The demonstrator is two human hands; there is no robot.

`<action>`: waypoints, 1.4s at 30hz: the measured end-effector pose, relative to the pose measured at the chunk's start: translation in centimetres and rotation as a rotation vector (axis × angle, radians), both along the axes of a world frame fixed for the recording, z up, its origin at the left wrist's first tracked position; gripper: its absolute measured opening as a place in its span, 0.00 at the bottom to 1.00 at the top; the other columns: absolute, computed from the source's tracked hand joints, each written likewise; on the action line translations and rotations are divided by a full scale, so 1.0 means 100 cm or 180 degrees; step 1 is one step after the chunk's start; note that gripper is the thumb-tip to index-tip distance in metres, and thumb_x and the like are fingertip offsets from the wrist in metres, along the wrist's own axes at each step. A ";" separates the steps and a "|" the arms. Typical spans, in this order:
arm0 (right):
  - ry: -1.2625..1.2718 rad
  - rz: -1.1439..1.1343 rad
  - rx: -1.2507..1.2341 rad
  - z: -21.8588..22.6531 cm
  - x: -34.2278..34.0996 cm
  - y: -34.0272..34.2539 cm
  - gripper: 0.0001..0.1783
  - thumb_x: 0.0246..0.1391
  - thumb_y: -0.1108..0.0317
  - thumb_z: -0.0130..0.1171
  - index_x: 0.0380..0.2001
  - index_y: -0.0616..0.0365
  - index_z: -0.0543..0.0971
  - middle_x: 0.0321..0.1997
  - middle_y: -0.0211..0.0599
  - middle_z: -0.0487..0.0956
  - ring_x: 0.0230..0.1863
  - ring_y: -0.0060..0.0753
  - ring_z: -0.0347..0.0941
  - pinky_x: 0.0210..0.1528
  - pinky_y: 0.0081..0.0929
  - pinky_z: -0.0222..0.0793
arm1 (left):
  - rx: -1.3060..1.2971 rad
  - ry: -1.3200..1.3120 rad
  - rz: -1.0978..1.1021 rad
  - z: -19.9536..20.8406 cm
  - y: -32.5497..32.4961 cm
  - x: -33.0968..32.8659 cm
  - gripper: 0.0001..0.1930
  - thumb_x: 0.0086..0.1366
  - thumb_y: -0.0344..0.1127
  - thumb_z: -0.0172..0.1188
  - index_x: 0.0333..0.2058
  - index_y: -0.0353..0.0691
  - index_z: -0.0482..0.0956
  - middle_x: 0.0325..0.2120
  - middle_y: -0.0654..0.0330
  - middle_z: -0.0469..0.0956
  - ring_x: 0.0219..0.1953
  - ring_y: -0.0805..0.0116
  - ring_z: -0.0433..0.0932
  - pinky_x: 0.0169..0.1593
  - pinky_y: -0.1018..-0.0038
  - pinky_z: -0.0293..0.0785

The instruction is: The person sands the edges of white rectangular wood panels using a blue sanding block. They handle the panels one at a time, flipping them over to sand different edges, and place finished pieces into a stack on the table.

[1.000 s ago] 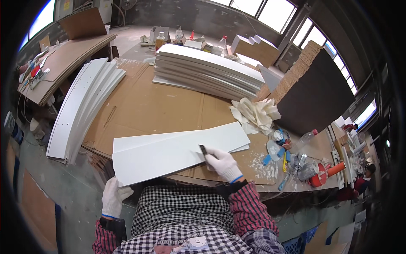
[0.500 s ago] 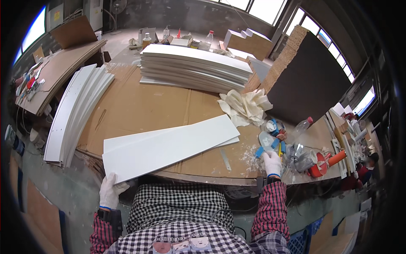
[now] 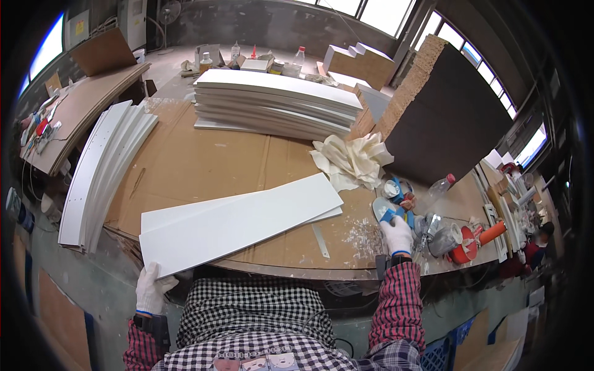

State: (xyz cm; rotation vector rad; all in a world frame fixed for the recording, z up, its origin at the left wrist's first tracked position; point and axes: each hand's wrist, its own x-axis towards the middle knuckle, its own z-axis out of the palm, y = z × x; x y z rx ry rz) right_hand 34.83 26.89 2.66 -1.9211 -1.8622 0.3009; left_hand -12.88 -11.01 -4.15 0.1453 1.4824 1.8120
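Two long white boards lie one over the other on the cardboard-covered bench, the upper white board (image 3: 241, 226) slanting across the lower. My left hand (image 3: 153, 289), in a white knit glove, grips the upper board's near left corner, which juts past the bench edge. At the bench's right side my gloved right hand (image 3: 397, 236) is closed among small tools, fingertips at a blue piece (image 3: 388, 214). What lies inside its fingers is hidden. A thin flat metal strip (image 3: 320, 240) rests between the boards and this hand.
A stack of white boards (image 3: 278, 102) stands at the back, more white boards (image 3: 93, 176) at the left. Crumpled cloth (image 3: 351, 161), a dark panel (image 3: 442, 114), a clear bottle (image 3: 438, 188) and an orange-handled red tool (image 3: 467, 244) are on the right. Another person (image 3: 537, 247) is far right.
My right hand has moved slightly forward and closed over the blue items. My left hand stays on the board's corner. The whole view has shifted a little.
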 end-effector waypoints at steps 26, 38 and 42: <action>0.0668 0.2879 -0.0682 0.070 -0.293 -0.112 0.08 0.51 0.69 0.61 0.35 0.58 0.77 0.21 0.29 0.76 0.14 0.18 0.67 0.17 0.20 0.61 | 0.0069 -0.0247 0.0129 -0.010 0.004 0.002 0.21 0.66 0.46 0.57 0.48 0.34 0.71 0.38 0.58 0.78 0.37 0.69 0.79 0.42 0.69 0.79; -0.0490 0.4438 0.0346 0.007 -0.489 -0.210 0.16 0.51 0.59 0.63 0.43 0.50 0.76 0.39 0.42 0.81 0.37 0.46 0.79 0.40 0.38 0.73 | 0.0007 0.0012 -0.0184 -0.013 0.008 -0.003 0.24 0.65 0.45 0.56 0.51 0.30 0.70 0.41 0.57 0.77 0.38 0.70 0.79 0.40 0.75 0.79; -0.0570 0.4561 0.0319 0.008 -0.498 -0.213 0.17 0.51 0.58 0.63 0.43 0.50 0.76 0.41 0.42 0.80 0.39 0.48 0.78 0.41 0.38 0.73 | -0.0296 0.0286 -0.0290 -0.015 0.008 -0.004 0.25 0.65 0.44 0.55 0.53 0.29 0.69 0.40 0.57 0.77 0.38 0.71 0.79 0.40 0.75 0.80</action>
